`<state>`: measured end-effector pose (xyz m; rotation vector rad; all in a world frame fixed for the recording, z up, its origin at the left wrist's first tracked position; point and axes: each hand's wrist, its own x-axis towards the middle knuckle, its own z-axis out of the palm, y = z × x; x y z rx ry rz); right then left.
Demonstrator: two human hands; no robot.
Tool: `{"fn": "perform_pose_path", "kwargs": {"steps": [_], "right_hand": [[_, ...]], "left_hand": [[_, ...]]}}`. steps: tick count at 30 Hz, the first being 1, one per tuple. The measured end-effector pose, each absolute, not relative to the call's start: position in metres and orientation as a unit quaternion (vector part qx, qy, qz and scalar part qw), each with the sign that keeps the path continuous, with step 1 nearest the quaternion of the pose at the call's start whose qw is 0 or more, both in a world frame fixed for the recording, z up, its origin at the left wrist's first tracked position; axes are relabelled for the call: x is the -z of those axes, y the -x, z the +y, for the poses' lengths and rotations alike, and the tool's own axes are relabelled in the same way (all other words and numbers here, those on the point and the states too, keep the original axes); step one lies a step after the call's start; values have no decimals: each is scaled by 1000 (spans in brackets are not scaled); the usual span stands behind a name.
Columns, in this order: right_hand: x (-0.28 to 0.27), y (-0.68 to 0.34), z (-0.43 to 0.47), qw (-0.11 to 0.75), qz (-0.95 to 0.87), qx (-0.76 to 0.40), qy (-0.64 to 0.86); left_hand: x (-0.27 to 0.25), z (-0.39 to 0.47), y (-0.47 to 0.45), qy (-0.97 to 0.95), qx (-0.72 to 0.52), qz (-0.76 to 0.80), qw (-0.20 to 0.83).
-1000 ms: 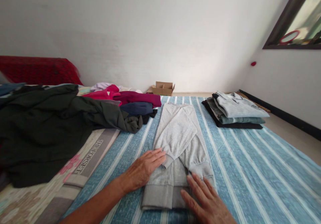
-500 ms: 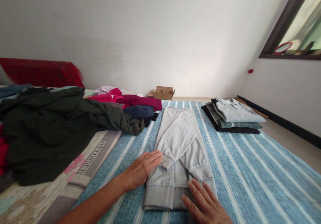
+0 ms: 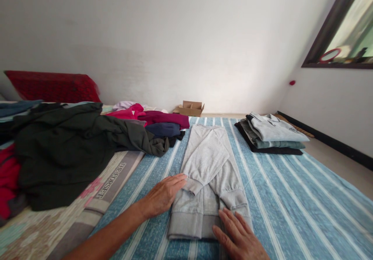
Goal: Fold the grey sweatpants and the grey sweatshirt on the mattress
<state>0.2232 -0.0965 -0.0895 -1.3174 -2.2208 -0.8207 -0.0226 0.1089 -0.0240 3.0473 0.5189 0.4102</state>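
Note:
A light grey long-sleeved sweatshirt (image 3: 208, 155) lies on the blue striped bedsheet (image 3: 279, 198), its sides turned in and both sleeves laid over the body. The ribbed hem faces me. My left hand (image 3: 164, 194) rests at the sweatshirt's left edge, fingers stretched out beside one sleeve cuff. Over the right part of the hem lies my right hand (image 3: 240, 234), palm down with its fingers spread. Neither hand grips the cloth.
A stack of folded clothes (image 3: 272, 134) sits at the right. To the left are a dark green garment (image 3: 70, 147) and a heap of red, maroon and navy clothes (image 3: 163, 120). A small cardboard box (image 3: 190, 108) stands by the wall, and a red patterned bundle (image 3: 52, 86) at far left.
The view has shifted slightly. My left hand has slid a little left off the cuff; my right hand stays on the hem. The sweatshirt keeps its folded shape.

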Motion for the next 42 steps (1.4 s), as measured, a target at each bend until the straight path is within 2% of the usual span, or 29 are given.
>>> {"fn": "perform_pose_path", "kwargs": {"steps": [5,9,14,16,20,25,30,37,42], "right_hand": [[76,-213,-68,279,-805,305,425],[76,-190,-21,325,-772,302,455],[81,-173,28,205,-791,238,525],[84,-170,39,185,-790,227,538],[93,-166,49,199,-778,246,543],[92,-170,52,208,-785,231,536],[76,-177,52,200,-796,187,540],[77,-179,55,197,-804,202,523],[80,-177,55,210,-797,212,526]], "left_hand": [[28,110,18,-975,-146,169,-8],[30,113,18,-973,-169,156,-33],[40,122,23,-968,-198,135,-74],[48,125,24,-965,-206,133,-92],[63,131,26,-959,-219,127,-129],[72,138,25,-957,-230,125,-126],[66,140,23,-960,-225,119,-119],[54,140,22,-958,-241,104,-119],[58,140,20,-951,-243,106,-157]]}}
